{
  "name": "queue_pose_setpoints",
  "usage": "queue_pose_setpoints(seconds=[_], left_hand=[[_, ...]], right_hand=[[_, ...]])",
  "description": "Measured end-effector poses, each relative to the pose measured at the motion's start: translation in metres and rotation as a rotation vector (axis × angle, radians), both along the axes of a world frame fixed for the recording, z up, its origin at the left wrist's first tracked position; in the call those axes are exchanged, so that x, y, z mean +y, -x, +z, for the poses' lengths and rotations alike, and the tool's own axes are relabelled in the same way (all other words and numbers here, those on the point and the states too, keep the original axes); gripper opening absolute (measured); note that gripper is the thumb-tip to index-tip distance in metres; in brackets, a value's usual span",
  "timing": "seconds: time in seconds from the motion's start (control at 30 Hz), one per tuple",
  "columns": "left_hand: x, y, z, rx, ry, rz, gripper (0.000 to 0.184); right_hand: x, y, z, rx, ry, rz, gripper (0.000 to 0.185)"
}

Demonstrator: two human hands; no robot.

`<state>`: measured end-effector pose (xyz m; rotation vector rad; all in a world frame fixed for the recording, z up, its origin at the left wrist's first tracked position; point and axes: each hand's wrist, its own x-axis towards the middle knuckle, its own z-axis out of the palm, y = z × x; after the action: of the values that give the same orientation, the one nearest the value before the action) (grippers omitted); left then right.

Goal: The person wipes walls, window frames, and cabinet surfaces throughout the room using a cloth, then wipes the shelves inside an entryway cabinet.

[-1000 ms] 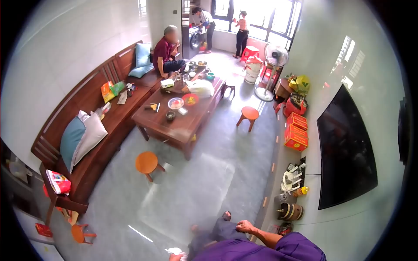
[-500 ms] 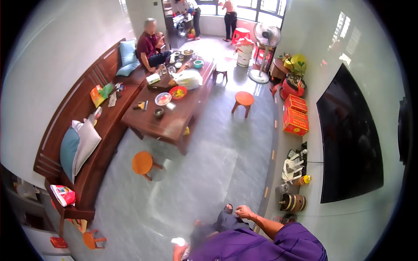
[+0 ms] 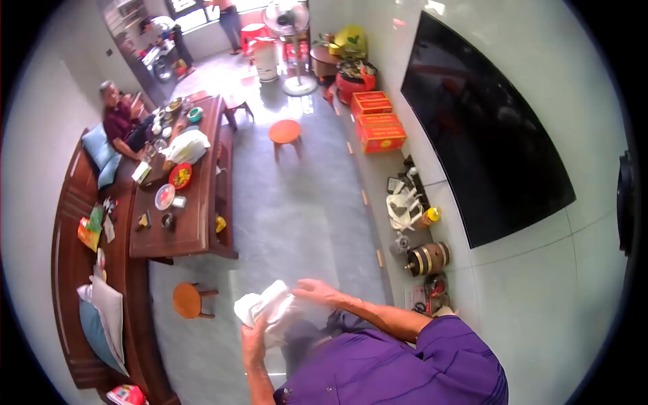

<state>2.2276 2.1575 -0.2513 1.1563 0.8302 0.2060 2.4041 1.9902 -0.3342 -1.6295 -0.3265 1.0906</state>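
A crumpled white cloth (image 3: pixel 260 309) is held up in front of my body, above the grey floor. My left hand (image 3: pixel 254 343) grips its lower left side, thumb and fingers closed on the fabric. At the cloth's right edge is my right hand (image 3: pixel 317 292), its fingertips bent against the fabric and partly blurred. Below the hands, my purple shirt (image 3: pixel 398 368) and dark trousers fill the bottom of the view.
A wooden table (image 3: pixel 192 233) bears dishes and a white plastic bag; a person (image 3: pixel 120 121) sits beyond it on the long bench. Stools (image 3: pixel 187 300) stand on the floor. Red boxes (image 3: pixel 380 131) and a small barrel (image 3: pixel 429 258) line the right wall under the television.
My view has turned right. My left hand has raised the white cloth from the lower edge. My right hand has moved left from beside my leg to the cloth.
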Motion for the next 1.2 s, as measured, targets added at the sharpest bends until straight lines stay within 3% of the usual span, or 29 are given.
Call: queue_pose_setpoints(seconds=[0.07, 0.17, 0.2, 0.3, 0.4, 0.53, 0.67, 0.77, 0.87, 0.97, 1.03, 1.2], left_hand=[[-0.012, -0.033, 0.013, -0.036, 0.075, -0.035, 0.044], [-0.015, -0.066, 0.007, -0.114, 0.151, -0.048, 0.042], [-0.014, -0.074, 0.008, -0.134, 0.154, -0.052, 0.041], [0.001, -0.098, 0.010, -0.145, 0.138, -0.116, 0.037], [0.030, -0.117, 0.007, -0.081, 0.077, -0.163, 0.035], [0.086, -0.141, -0.010, -0.108, 0.086, -0.286, 0.041], [0.138, -0.174, -0.013, -0.019, 0.059, -0.355, 0.037], [0.170, -0.201, -0.007, -0.055, 0.073, -0.408, 0.039], [0.200, -0.221, -0.012, -0.133, 0.187, -0.445, 0.046], [0.220, -0.242, -0.017, -0.215, 0.257, -0.418, 0.047], [0.226, -0.257, -0.009, -0.275, 0.298, -0.424, 0.051], [0.234, -0.289, 0.016, -0.351, 0.407, -0.414, 0.054]], right_hand=[[-0.001, -0.018, 0.016, 0.049, -0.143, 0.019, 0.054], [-0.009, -0.037, 0.019, 0.318, -0.115, 0.019, 0.061], [-0.009, -0.037, -0.007, 0.428, -0.188, -0.017, 0.054], [-0.013, -0.045, -0.002, 0.560, -0.345, -0.055, 0.048], [0.004, -0.066, 0.015, 0.314, -0.254, -0.084, 0.040], [0.049, -0.105, 0.040, 0.036, -0.342, -0.174, 0.033], [0.097, -0.139, 0.051, -0.092, -0.330, -0.167, 0.030], [0.132, -0.162, 0.096, -0.314, -0.325, -0.188, 0.029], [0.157, -0.178, 0.120, -0.331, -0.235, -0.216, 0.028], [0.169, -0.202, 0.096, -0.044, -0.317, -0.346, 0.030], [0.171, -0.216, 0.108, 0.102, -0.218, -0.420, 0.033], [0.176, -0.243, 0.113, 0.445, -0.418, -0.508, 0.046]])
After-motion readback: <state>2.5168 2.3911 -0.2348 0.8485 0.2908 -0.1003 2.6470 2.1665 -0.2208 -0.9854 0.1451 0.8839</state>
